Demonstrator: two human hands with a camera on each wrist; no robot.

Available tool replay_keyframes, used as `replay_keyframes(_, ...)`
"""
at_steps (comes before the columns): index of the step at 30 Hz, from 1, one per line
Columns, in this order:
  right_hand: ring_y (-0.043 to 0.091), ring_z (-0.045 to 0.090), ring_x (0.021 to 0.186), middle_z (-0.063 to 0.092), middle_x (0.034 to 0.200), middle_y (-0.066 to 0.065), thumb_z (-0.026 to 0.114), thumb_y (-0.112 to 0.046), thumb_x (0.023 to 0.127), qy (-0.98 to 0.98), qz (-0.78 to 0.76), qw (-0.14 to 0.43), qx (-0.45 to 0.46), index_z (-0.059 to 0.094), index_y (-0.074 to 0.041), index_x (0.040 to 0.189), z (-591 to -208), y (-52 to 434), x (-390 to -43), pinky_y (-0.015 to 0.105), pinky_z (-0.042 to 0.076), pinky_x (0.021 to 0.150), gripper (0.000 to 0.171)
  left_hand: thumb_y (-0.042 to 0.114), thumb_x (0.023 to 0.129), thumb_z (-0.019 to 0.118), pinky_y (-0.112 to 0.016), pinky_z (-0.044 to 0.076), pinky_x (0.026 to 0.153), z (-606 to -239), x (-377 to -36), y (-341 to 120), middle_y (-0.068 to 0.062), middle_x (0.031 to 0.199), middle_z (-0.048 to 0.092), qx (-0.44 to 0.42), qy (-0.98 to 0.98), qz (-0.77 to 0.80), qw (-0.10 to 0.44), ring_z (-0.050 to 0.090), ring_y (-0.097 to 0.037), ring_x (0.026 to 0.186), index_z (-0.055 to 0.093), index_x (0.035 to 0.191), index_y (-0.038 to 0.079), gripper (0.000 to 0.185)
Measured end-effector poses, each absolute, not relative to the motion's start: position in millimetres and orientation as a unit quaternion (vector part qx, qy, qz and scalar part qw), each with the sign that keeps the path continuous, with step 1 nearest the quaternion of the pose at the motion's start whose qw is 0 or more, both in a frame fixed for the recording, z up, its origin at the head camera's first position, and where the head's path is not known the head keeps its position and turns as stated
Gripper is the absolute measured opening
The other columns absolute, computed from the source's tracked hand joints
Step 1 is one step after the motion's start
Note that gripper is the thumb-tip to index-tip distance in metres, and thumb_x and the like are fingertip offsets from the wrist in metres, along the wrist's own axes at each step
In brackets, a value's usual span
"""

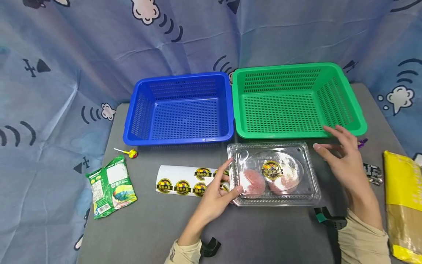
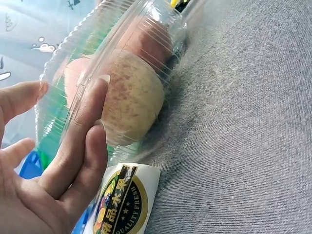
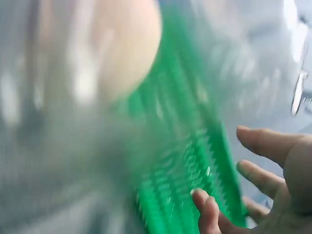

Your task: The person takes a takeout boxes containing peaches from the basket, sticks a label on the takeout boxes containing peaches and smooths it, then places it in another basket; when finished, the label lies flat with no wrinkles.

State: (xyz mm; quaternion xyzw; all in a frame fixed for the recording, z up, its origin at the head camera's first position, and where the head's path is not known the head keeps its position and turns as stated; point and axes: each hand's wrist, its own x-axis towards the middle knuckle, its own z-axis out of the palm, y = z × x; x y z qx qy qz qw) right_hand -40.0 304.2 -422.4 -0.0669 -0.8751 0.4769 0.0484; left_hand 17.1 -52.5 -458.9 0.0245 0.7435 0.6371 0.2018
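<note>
Grey felt covers the table (image 1: 158,227) I am working over, with a blue patterned cloth hung behind it. Nearest to me, my left hand (image 1: 215,196) lies with its fingers straight and close together, their tips pressed flat against the near left wall of the clear clamshell box (image 1: 306,172); the left wrist view shows those fingers (image 2: 80,141) against the ribbed plastic, with two pinkish fruits (image 2: 134,97) just beyond them inside the box. Under and just left of that hand runs a white sticker sheet (image 1: 171,176) carrying round black-and-gold labels, and one such label (image 1: 271,169) sits on the box lid. My right hand (image 1: 346,157) hovers at the far right corner of the box, fingers spread and loosely extended, holding nothing; I cannot tell whether a fingertip grazes the rim. The right wrist view is blurred, showing only spread fingers (image 3: 265,146) beside green mesh. Right of that hand lies a yellow packet (image 1: 400,190). Well left of my left fingers lie a green snack bag (image 1: 110,189) and a lollipop (image 1: 130,153). Beyond both hands stand a blue basket (image 1: 179,137) and a green basket (image 1: 296,134), side by side, the green one just behind the box.
</note>
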Motion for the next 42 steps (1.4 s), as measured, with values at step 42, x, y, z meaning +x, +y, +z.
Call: replay_keyframes(42, -0.006, 0.035, 0.103, 0.028, 0.152, 0.012, 0.056, -0.020, 0.111, -0.909, 0.406, 0.063, -0.068, 0.065, -0.004, 0.132, -429.9, 327.0, -65.0, 0.018, 0.032, 0.083, 0.028, 0.007, 0.100, 0.070, -0.017, 0.039, 0.046, -443.7, 24.1, -54.4, -0.014, 0.121, 0.048, 0.080, 0.715, 0.674, 0.170, 0.065, -0.016, 0.053, 0.052, 0.154, 0.028, 0.060)
